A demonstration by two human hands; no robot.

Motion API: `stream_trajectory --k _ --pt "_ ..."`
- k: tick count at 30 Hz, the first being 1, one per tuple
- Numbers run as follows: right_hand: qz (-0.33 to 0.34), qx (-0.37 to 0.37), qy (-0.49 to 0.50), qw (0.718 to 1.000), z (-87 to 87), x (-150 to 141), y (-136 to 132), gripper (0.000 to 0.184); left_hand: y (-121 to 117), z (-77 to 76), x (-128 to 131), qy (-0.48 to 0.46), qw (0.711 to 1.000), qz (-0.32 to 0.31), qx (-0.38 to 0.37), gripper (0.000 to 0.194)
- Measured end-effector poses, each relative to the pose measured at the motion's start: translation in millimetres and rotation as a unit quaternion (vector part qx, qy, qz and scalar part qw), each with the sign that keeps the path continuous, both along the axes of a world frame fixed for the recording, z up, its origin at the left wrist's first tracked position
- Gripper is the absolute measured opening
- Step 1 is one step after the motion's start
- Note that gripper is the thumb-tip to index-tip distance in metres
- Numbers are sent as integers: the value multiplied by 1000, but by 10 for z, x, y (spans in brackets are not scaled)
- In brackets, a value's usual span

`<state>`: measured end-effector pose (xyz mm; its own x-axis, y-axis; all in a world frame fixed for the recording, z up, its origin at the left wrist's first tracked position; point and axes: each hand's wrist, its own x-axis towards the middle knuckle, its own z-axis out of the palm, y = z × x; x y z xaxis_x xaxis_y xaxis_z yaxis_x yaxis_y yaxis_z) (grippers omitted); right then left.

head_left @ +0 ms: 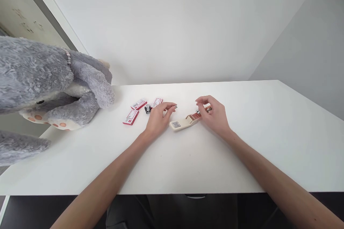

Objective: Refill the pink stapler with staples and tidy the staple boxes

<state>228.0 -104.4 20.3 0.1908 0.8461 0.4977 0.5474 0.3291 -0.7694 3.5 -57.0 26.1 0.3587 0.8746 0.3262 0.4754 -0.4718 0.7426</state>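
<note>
My left hand [159,116] is closed in a pinch, with a small grey metallic piece [175,107] between thumb and forefinger. Below and right of it lies a long cream hinged case [182,124], opened out on the table, with a black-and-white square code on its left part. Its right part [197,116] shows a reddish inside with small silvery bits. My right hand [213,114] rests over that right end, hiding part of it. Thumb and forefinger there curl toward each other; whatever they hold is too small to make out.
Three red-and-white small boxes, one at the front [130,117], one behind [139,104] and one partly behind my left hand [157,102], lie on the white table [172,164]. A small black-and-silver object [147,108] sits among them. A large grey plush toy [53,82] occupies the left side.
</note>
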Motion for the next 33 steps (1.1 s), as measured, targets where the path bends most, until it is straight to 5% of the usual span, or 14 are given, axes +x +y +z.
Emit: stream_trajectory --k 8,16,33 --pt "45 35 -28 998 19 -37 -44 18 -33 35 59 -145 982 -30 -114 36" --pt "69 64 -133 987 -41 -62 -59 22 -141 92 89 -119 988 -50 -90 32" --pt "93 70 -100 988 -63 -63 -34 14 -207 120 88 -43 994 -90 -46 35"
